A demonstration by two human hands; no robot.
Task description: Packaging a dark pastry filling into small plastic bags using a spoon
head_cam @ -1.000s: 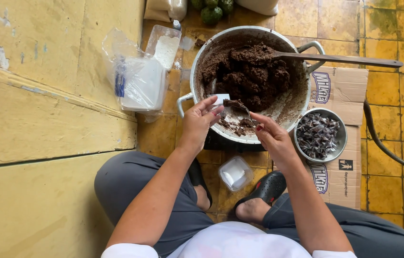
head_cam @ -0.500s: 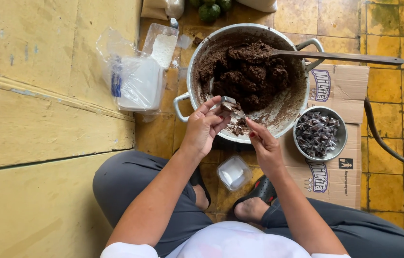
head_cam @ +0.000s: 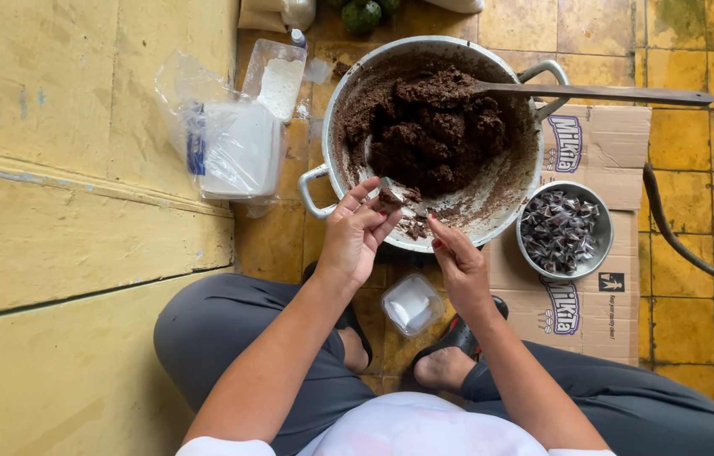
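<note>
My left hand (head_cam: pixel 355 232) pinches a small clear wrapper with a lump of brown paste (head_cam: pixel 390 197) over the near rim of a large metal pot (head_cam: pixel 510 184). The pot is filled with dark brown sticky dough (head_cam: pixel 433 127). A long wooden spoon (head_cam: pixel 610 93) rests in it, handle pointing right. My right hand (head_cam: pixel 458 257) is just right of the left one, fingers drawn together and pointing at the pot's rim, with nothing visible in them. A small metal bowl (head_cam: pixel 531 253) of wrapped dark pieces stands to the right of the pot.
I sit on a yellow tiled floor with flattened cardboard (head_cam: pixel 602 308) under the bowl. A small plastic tub of white stuff (head_cam: pixel 412 304) sits between my feet. A bagged plastic box (head_cam: pixel 234 148) and a tray of white powder (head_cam: pixel 276 80) stand left of the pot. A dark hose (head_cam: pixel 686 249) runs along the right.
My right hand has drawn back from the wrapper toward me. The left hand keeps the wrapper and paste and has lifted slightly over the rim.
</note>
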